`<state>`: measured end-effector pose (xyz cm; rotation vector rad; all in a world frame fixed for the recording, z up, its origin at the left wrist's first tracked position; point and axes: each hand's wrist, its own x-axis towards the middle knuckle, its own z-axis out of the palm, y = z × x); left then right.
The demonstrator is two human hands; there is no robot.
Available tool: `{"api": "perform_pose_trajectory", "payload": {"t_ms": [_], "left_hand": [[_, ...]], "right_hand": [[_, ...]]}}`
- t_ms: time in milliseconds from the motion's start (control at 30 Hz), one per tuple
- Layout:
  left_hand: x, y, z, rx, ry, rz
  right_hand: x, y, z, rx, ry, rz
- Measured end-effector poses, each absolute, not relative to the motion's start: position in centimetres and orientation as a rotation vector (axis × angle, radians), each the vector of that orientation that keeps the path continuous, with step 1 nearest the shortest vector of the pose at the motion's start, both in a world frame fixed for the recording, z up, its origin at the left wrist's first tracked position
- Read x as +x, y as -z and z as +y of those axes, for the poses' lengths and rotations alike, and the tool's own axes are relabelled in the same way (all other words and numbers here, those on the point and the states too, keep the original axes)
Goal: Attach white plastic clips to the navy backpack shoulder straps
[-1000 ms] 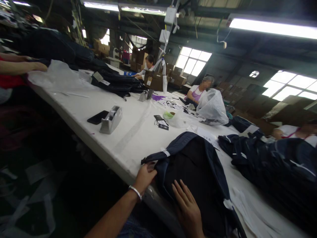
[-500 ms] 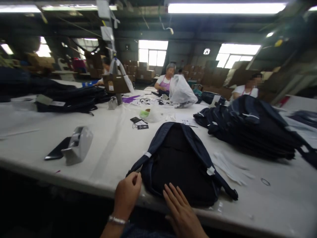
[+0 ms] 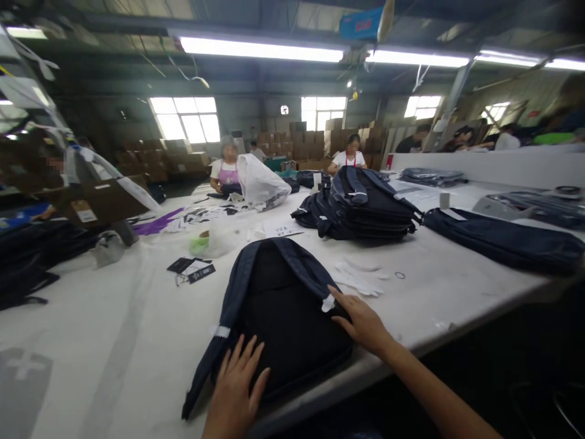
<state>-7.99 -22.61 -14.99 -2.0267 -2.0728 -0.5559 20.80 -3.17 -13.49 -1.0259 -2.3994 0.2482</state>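
Left hand (image 3: 237, 390) has released the left strap (image 3: 228, 311) and lies open on the backpack (image 3: 283, 311); right hand (image 3: 363, 323) shifted onto the right strap (image 3: 315, 280), open, holding nothing.

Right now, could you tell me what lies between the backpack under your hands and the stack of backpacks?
In the head view, white paper slips and a white sheet lie between backpack and stack.

We see the backpack (image 3: 283, 311) as matt, dark woven cloth. The table (image 3: 114, 341) has a white, smooth, matt cover. On the far side, the bag (image 3: 262, 183) is thin, slightly glossy plastic. At the left, the box (image 3: 103, 204) is dull brown cardboard.
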Motion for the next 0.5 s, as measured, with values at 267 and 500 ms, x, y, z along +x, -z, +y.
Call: {"api": "perform_pose_trajectory", "payload": {"t_ms": [267,500], "left_hand": [[-13.5,11.3,-23.2,-1.578,0.679,-2.627],[-7.9,9.5,-23.7,-1.678,0.309,-2.415]], "right_hand": [[22.3,12.9,-2.5,-0.907,-0.248,-2.518],[20.0,13.6,-3.9,-0.856,-0.162,-2.512]]}}
